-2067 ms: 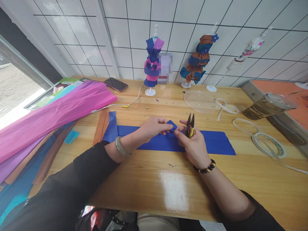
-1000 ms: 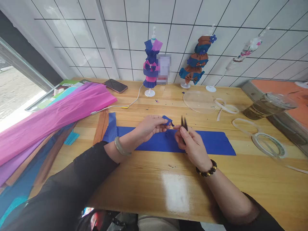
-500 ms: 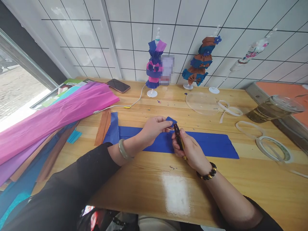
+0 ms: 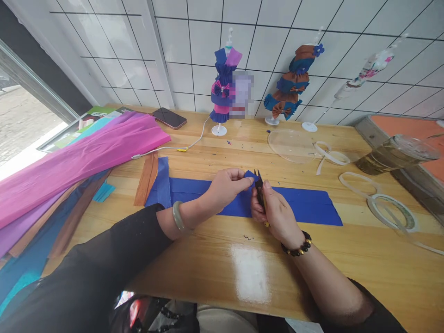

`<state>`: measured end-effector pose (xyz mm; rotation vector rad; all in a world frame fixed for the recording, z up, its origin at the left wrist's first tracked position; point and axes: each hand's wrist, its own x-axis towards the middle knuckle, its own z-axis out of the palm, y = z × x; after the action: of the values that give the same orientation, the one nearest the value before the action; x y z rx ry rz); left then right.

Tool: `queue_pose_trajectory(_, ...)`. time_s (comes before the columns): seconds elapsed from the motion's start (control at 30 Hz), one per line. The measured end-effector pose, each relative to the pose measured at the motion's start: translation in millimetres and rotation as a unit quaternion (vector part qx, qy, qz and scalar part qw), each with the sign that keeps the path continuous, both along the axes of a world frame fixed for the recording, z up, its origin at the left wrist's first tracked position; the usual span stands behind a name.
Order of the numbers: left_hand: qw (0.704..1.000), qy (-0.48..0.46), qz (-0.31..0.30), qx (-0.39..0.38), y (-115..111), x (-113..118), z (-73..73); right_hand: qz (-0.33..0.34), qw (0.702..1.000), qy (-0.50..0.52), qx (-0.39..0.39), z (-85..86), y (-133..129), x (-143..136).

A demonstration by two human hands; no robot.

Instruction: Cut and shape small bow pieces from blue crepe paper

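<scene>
My left hand point(image 4: 227, 187), closed in a pinch, holds a small piece of blue crepe paper point(image 4: 250, 175) by its edge. My right hand point(image 4: 275, 208) is wrapped around pointed pliers point(image 4: 259, 183) with dark jaws and a bit of yellow on the handle. The jaw tips are slightly apart and point up, just right of the small blue piece. Beneath both hands a long blue crepe paper strip point(image 4: 307, 206) lies flat on the wooden table point(image 4: 194, 273). Its middle is partly hidden by my hands.
Pink crepe paper point(image 4: 104, 145) and other coloured strips lie at left, near a phone point(image 4: 169, 118). Along the wall stand a blue-and-pink dressed form point(image 4: 222, 92) and a brown-and-blue one point(image 4: 286, 88). At right are a tape roll point(image 4: 376, 203) and a lidded cup point(image 4: 388, 155).
The pliers have shifted slightly right and up, and their jaws now show apart beside the small blue piece. The whole view has moved a little.
</scene>
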<state>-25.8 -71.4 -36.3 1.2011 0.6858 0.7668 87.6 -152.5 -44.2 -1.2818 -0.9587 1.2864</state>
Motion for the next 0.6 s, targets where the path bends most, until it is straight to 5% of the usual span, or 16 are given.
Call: queue_pose_trajectory(0.6, 0.997, 0.025, -0.041, 0.060, 8.5, -5.8, -1.0, 0.026, 0.999, -0.004, -0.019, 6.7, 0.8, 7.9)
